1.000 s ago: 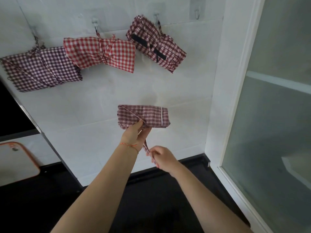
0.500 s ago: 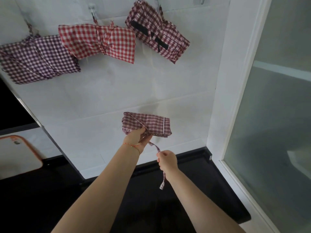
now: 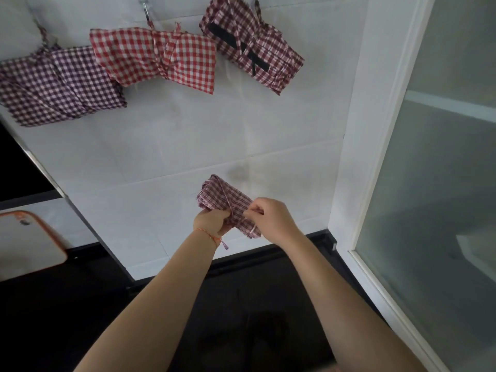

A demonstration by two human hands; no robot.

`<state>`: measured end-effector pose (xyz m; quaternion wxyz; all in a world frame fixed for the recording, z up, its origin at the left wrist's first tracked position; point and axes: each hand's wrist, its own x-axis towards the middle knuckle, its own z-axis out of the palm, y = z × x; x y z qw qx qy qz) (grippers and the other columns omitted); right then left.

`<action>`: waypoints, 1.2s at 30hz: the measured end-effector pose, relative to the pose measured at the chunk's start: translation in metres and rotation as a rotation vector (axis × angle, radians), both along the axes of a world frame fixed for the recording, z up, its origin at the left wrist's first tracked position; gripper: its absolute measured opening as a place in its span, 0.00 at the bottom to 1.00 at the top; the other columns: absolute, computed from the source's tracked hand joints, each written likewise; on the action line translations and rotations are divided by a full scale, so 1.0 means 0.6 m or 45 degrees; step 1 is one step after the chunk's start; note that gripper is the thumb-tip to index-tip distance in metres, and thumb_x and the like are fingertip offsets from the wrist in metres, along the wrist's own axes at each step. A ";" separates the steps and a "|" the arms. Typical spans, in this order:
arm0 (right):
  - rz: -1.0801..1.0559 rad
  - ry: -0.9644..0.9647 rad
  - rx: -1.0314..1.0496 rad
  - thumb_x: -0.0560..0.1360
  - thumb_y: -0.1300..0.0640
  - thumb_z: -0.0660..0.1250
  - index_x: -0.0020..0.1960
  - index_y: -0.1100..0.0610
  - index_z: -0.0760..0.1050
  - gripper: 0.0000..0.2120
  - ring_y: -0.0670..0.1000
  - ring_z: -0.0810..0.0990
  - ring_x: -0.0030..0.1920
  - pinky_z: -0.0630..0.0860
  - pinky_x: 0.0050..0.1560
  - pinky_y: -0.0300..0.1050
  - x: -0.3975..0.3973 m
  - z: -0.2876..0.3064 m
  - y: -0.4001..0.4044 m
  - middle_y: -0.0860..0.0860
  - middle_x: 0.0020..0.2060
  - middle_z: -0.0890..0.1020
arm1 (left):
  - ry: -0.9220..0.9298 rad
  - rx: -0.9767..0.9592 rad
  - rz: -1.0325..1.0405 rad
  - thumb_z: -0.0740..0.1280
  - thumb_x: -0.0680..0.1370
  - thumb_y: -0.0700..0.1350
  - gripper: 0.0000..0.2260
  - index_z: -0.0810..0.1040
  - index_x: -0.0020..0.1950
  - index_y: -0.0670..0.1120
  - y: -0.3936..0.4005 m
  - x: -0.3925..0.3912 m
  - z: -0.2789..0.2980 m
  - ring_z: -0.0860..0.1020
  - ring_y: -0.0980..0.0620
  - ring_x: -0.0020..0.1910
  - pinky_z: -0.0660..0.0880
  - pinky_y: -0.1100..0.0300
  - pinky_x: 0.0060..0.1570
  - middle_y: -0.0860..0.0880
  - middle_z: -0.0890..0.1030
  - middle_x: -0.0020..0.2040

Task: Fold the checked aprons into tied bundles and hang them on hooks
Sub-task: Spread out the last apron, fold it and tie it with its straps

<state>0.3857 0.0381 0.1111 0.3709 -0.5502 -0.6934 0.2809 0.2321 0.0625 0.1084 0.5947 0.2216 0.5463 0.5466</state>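
Gripping the folded apron (image 3: 224,196) in curled left hand (image 3: 212,220) fingers, right hand (image 3: 269,217) pinches its strap (image 3: 252,228). Cloth looks light, soft and floppy; best held at the wrapped middle.

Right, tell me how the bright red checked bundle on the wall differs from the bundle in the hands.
The red bundle hangs from a hook on the wall; the held bundle is gripped by the left hand, with the right hand pinching its strap. The red bundle has bold bright checks; the held bundle has finer, darker maroon checks. The red bundle looks larger. Both are folded checked cloth wrapped with a strap.
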 end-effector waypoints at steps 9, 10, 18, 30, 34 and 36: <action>0.056 0.214 -0.136 0.71 0.47 0.77 0.43 0.59 0.77 0.16 0.44 0.75 0.38 0.70 0.40 0.38 0.073 0.019 0.027 0.48 0.38 0.78 | 0.472 0.047 -0.920 0.65 0.80 0.37 0.09 0.79 0.58 0.45 -0.016 -0.044 0.032 0.78 0.52 0.45 0.75 0.59 0.48 0.49 0.82 0.50; 0.056 0.276 -0.164 0.71 0.46 0.77 0.46 0.57 0.77 0.16 0.43 0.76 0.42 0.70 0.42 0.38 0.074 0.016 0.027 0.47 0.42 0.80 | 0.391 0.067 -0.967 0.65 0.79 0.38 0.11 0.78 0.61 0.44 -0.018 -0.048 0.031 0.78 0.51 0.48 0.76 0.58 0.51 0.49 0.81 0.52; 0.505 0.634 -0.676 0.64 0.27 0.72 0.59 0.54 0.78 0.36 0.64 0.73 0.34 0.68 0.37 0.47 0.056 -0.009 0.016 0.63 0.42 0.78 | 0.118 0.115 -1.028 0.65 0.69 0.43 0.21 0.79 0.61 0.41 -0.030 -0.040 0.025 0.75 0.43 0.56 0.75 0.50 0.58 0.43 0.78 0.57; 0.496 0.239 -0.736 0.60 0.21 0.65 0.68 0.52 0.69 0.47 0.46 0.76 0.42 0.71 0.43 0.41 0.017 -0.058 0.011 0.50 0.59 0.80 | -0.165 0.116 -0.872 0.61 0.71 0.40 0.16 0.75 0.57 0.37 -0.048 -0.056 -0.050 0.79 0.46 0.43 0.79 0.52 0.49 0.43 0.79 0.46; 0.669 0.316 -0.825 0.57 0.25 0.64 0.62 0.43 0.67 0.38 0.41 0.79 0.55 0.75 0.54 0.34 -0.005 -0.085 -0.010 0.42 0.58 0.78 | -0.174 0.057 -0.781 0.61 0.72 0.41 0.10 0.76 0.49 0.37 -0.051 -0.055 -0.085 0.79 0.47 0.38 0.80 0.55 0.42 0.43 0.78 0.41; 0.737 0.386 -0.893 0.53 0.23 0.69 0.63 0.43 0.68 0.44 0.44 0.80 0.59 0.76 0.59 0.38 -0.012 -0.115 -0.012 0.43 0.58 0.80 | -0.188 -0.011 -0.786 0.61 0.72 0.41 0.09 0.75 0.47 0.36 -0.053 -0.061 -0.106 0.79 0.47 0.37 0.80 0.56 0.40 0.44 0.78 0.40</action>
